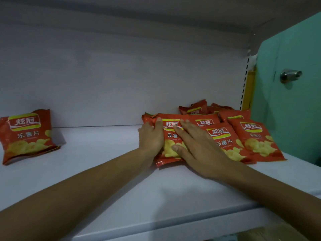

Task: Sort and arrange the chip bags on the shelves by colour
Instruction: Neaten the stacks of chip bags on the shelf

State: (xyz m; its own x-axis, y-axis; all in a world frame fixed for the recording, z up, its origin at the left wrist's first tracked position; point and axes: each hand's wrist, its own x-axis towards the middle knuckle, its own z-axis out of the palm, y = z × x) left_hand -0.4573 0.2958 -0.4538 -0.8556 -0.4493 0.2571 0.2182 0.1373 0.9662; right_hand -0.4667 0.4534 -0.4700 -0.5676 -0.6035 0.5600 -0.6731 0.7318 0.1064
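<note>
Smooth white shelf (104, 171) across the whole width, matte and flat, with a softly rounded front lip. Behind it a plain pale back panel (121, 75), just as flat. At the right a teal door (291, 119), evenly painted, beside a slotted white upright (244, 84) and a thin yellow strip (251, 87). On the right half of the shelf, a pile of red chip bags (257, 138): glossy, crinkled foil pillows overlapping one another, each printed with a red-and-yellow logo badge, white characters and pale yellow crisps. Far off toward the left end, well apart from the pile, a lone red bag (27, 136) of the same print, puffed, propped up near the back panel, bottom seam crumpled. At the left front of the pile, the front bag (171, 134), tilted back on those behind, lower edge down on the shelf. Left hand (152, 136) along that bag's left edge, grip closed on it, fingertips curled over the top corner. Right hand (196, 145) flat on the printed face, grip apart, fingers straight and slightly spread, thumb across the crisp picture. Smallest, a round chrome door knob (290, 76), shiny, on the teal door.
</note>
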